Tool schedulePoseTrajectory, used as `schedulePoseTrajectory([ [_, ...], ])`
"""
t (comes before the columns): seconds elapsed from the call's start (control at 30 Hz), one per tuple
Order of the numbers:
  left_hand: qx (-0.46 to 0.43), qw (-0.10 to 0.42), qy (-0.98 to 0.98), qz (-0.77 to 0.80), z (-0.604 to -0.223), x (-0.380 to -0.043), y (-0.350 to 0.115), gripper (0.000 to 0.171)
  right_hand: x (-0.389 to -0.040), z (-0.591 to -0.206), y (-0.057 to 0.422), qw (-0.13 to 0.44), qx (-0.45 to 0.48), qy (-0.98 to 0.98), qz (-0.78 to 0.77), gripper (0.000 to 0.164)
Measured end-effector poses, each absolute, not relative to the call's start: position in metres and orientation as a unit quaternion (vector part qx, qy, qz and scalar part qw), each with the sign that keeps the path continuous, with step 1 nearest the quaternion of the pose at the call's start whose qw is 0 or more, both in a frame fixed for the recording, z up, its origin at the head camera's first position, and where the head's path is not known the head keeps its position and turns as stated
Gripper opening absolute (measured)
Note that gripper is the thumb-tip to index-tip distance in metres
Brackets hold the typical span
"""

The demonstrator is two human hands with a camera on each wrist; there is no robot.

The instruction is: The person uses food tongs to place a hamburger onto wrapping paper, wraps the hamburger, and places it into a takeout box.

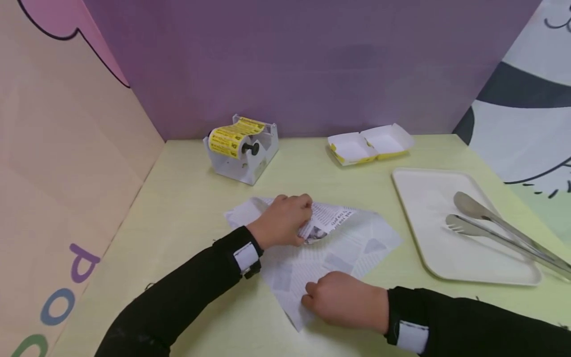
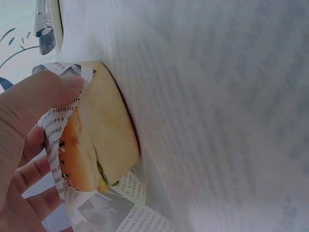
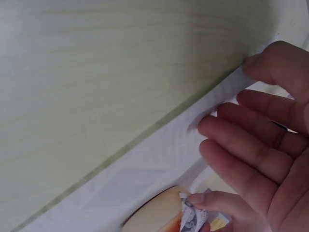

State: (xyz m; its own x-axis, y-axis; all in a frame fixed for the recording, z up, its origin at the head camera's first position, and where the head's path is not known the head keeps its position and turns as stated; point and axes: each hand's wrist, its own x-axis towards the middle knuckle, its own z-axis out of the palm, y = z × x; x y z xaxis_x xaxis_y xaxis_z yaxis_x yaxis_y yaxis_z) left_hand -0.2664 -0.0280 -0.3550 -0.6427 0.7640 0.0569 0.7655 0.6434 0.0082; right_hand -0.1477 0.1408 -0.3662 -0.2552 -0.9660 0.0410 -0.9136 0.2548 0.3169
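Observation:
A sheet of newsprint-patterned wrapping paper (image 1: 339,260) lies spread on the table, its far part folded over. My left hand (image 1: 283,220) holds that fold against a burger (image 2: 108,128), which sits on its side in the left wrist view. The thumb presses the paper over the bun, with the other fingers behind it. Sesame seeds and a bit of green filling show; the folded paper hides the rest. Nearer to me, my right hand (image 1: 345,302) pinches the sheet's near edge between thumb and forefinger, and its other fingers are loosely bent in the right wrist view.
A metal dispenser (image 1: 243,171) with a roll of yellow labels (image 1: 226,143) stands at the back left. Behind the paper to the right is an unfolded white and yellow box (image 1: 350,148). On the right, a white tray (image 1: 426,218) carries metal serving tongs (image 1: 504,223) with spoon and fork ends.

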Motion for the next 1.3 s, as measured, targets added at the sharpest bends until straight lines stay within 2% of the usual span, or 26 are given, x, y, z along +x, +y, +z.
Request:
schedulePoseTrajectory([
  [0.37,-0.419,0.026,-0.907,-0.017,-0.355,-0.266,-0.027,0.037,-0.141,-0.371,0.137,0.129,0.584,-0.786,-0.160,0.019],
  [0.53,-0.414,0.032,-0.910,-0.018,-0.359,-0.265,-0.026,0.038,-0.145,-0.377,0.142,0.127,0.567,-0.803,-0.135,0.018],
  [0.7,-0.413,0.039,-0.910,-0.005,-0.362,-0.266,-0.024,0.041,-0.148,-0.379,0.150,0.155,0.563,-0.808,-0.082,0.018],
  [1.0,-0.412,0.045,-0.910,0.011,-0.365,-0.268,-0.021,0.048,-0.147,-0.363,0.156,0.174,0.552,-0.815,-0.029,0.017],
  [1.3,-0.402,0.031,-0.915,0.016,-0.360,-0.266,-0.021,0.045,-0.159,-0.343,0.162,0.216,0.527,-0.821,0.021,0.013],
])
